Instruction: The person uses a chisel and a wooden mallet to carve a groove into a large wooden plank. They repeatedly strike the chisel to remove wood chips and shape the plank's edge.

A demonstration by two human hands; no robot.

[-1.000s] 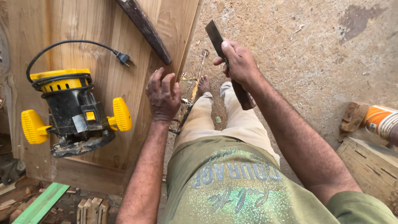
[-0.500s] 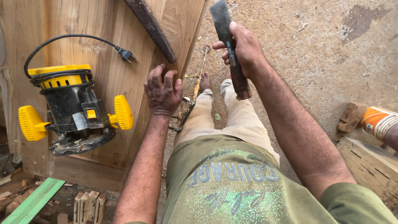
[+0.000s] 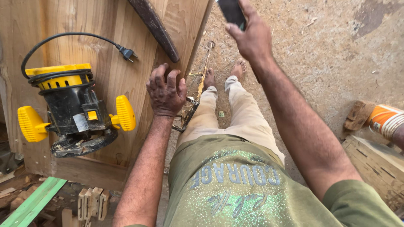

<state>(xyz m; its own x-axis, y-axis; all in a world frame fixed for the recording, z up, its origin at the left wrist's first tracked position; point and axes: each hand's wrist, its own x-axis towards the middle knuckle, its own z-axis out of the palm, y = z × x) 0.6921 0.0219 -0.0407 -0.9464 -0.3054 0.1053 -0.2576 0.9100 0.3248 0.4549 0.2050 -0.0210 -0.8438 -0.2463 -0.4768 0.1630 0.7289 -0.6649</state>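
Note:
My left hand rests palm down, fingers bent, on the right edge of a wide wooden panel. My right hand is raised near the top of the view, gripping a dark flat tool whose upper part runs out of frame. A yellow and black electric router sits on the panel to the left of my left hand, its black cord and plug looped above it. A dark curved strip lies on the panel just beyond my left hand.
My legs and bare feet stand on a sawdust-covered floor. A metal frame tool lies along the panel's edge. An orange-and-white object and wooden boards are at the right. Wood offcuts and a green strip lie lower left.
My right hand has lifted the dark tool upward, so that most of it has left the top of the view. My left hand stays on the panel edge.

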